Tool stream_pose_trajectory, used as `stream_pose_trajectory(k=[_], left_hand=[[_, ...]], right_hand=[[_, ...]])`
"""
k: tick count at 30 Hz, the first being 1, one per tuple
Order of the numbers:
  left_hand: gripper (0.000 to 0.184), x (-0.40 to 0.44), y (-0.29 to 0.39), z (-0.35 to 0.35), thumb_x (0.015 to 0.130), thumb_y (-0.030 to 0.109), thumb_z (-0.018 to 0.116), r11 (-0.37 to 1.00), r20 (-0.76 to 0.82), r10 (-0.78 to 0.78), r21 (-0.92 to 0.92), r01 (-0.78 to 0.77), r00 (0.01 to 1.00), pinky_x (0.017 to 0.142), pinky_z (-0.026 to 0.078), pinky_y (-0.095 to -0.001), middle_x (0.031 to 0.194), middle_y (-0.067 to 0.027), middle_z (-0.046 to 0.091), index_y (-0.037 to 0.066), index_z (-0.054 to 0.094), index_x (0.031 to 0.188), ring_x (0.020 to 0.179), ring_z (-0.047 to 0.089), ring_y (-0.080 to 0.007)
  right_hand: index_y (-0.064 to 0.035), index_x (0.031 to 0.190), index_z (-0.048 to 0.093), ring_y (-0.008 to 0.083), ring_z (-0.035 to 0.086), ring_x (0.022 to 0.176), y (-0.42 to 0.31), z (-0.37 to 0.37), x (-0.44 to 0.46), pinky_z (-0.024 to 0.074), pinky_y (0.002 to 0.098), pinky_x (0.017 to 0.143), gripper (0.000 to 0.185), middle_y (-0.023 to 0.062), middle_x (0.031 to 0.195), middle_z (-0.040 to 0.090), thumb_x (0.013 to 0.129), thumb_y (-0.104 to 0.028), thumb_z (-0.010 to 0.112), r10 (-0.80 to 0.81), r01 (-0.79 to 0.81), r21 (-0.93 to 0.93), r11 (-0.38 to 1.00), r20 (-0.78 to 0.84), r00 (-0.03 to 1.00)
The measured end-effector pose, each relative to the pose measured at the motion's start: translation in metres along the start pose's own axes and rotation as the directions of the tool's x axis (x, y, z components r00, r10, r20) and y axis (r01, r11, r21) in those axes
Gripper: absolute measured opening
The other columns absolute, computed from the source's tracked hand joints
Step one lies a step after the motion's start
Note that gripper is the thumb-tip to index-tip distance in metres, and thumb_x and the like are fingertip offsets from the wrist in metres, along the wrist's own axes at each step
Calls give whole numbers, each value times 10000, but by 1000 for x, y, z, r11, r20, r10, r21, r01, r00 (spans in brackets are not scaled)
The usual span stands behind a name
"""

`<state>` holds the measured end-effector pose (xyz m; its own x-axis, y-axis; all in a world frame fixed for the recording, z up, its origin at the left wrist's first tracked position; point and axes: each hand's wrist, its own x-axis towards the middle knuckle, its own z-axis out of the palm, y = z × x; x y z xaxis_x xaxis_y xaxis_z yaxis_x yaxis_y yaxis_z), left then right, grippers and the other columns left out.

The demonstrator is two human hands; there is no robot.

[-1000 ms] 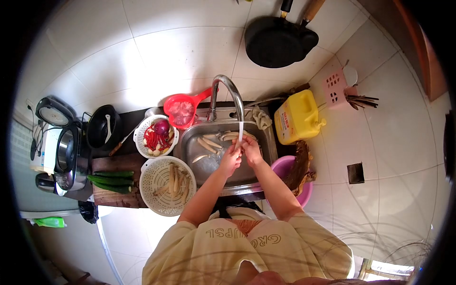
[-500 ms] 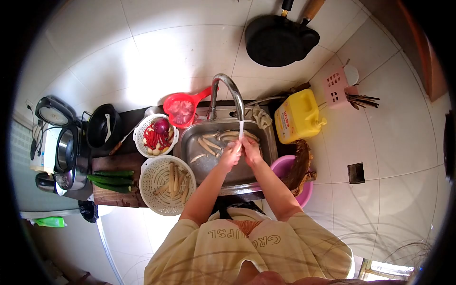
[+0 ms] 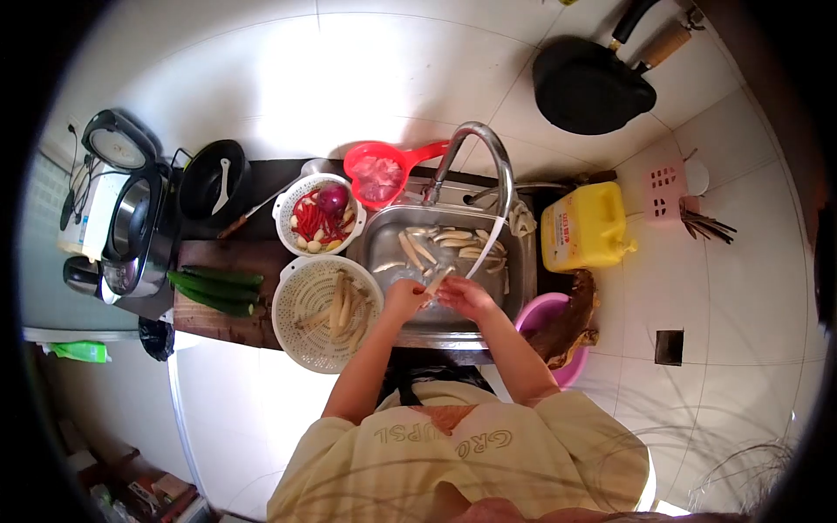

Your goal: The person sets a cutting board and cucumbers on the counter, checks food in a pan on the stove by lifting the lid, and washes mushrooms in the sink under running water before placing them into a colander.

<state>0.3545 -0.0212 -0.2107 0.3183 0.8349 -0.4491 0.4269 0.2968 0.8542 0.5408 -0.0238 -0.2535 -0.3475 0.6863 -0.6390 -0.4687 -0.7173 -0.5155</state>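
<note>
My left hand [image 3: 406,299] is closed on a pale, finger-long mushroom stem [image 3: 438,281] over the near part of the metal sink [image 3: 375,228]. Close beside it on the right, my right hand [image 3: 466,297] has its fingers spread near the stem. Water streams from the curved faucet [image 3: 478,131] down toward the hands. Several similar pale pieces [image 3: 418,248] lie in the sink under the faucet. To the left, a large white colander [image 3: 292,292] holds more of the long pale pieces.
A small white colander [image 3: 283,218] holds an onion, red peppers and garlic. Behind it is a red strainer [image 3: 377,174] with meat. Green cucumbers [image 3: 214,289] lie on a wooden board [image 3: 235,327]. A yellow jug [image 3: 584,227] and purple basin [image 3: 571,366] are on the right.
The view has shifted and tilted. Both hands have come nearer to me, away from under the faucet's mouth, and have moved slightly apart. The pale stem now shows between them.
</note>
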Motion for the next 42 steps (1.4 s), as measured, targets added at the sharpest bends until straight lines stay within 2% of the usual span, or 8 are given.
stream_pose_trajectory(k=[4,9,20,23,26,29,32,42], left_hand=[[203,-31,-23,-27,695,147,601,978,-273,175,-59,-198,946,562,436,-297,676,-105,589,-3,584,831,627,579,-174],[166,-86,-44,-94,688,84,600,977,-389,101,214,-17,916,617,441,-307,763,-113,559,12,566,833,690,560,-218],[262,-72,-31,-85,736,81,551,935,-491,259,344,-89,832,627,439,-349,917,-125,544,28,509,990,761,550,-259],[361,-38,-13,-52,774,87,526,953,-373,170,-172,-248,912,628,441,-295,954,-121,520,15,411,1109,755,551,-192],[466,18,-23,-9,789,73,507,969,-323,204,-66,-237,924,625,440,-272,1001,-115,504,25,293,1200,796,543,-180],[492,41,23,20,813,97,501,899,-176,-120,-437,31,977,658,455,-301,1052,-105,472,57,248,1233,853,531,-171],[427,68,16,42,827,115,474,530,89,183,-848,-22,979,581,435,-263,1040,-106,492,50,285,1204,878,514,-154],[273,77,64,76,867,313,410,506,146,187,-862,32,972,303,338,-229,702,-79,559,52,480,907,392,427,-93]], right_hand=[[-6,1082,467,219,543,897,8,-18,38,425,296,769,335,96,1015,552,781,-139,531,98,-117,-339,933,-73,993],[-22,1148,421,258,498,981,28,-3,116,403,326,802,482,156,1065,520,722,-174,587,-421,170,-964,203,71,904],[-41,1135,401,321,547,881,90,-26,144,434,386,730,413,195,909,560,740,-103,503,-304,40,-993,-110,72,950],[-31,1012,478,191,570,715,63,-23,98,448,283,588,277,117,792,563,762,-146,507,-94,-85,-763,641,-188,978],[-42,930,507,88,494,573,32,-32,60,394,206,486,228,39,689,516,807,-234,502,-89,39,-523,852,-71,994],[-54,927,508,94,444,507,-14,6,-8,379,219,456,246,17,653,491,841,-280,465,-67,39,-338,940,-72,995],[-53,931,507,105,475,544,-26,-6,-28,389,225,469,251,23,680,511,852,-285,451,-58,53,-236,970,-13,998],[-75,952,475,135,526,611,-68,-2,-46,449,264,551,242,40,725,546,853,-295,451,-157,131,-195,972,-128,979]])
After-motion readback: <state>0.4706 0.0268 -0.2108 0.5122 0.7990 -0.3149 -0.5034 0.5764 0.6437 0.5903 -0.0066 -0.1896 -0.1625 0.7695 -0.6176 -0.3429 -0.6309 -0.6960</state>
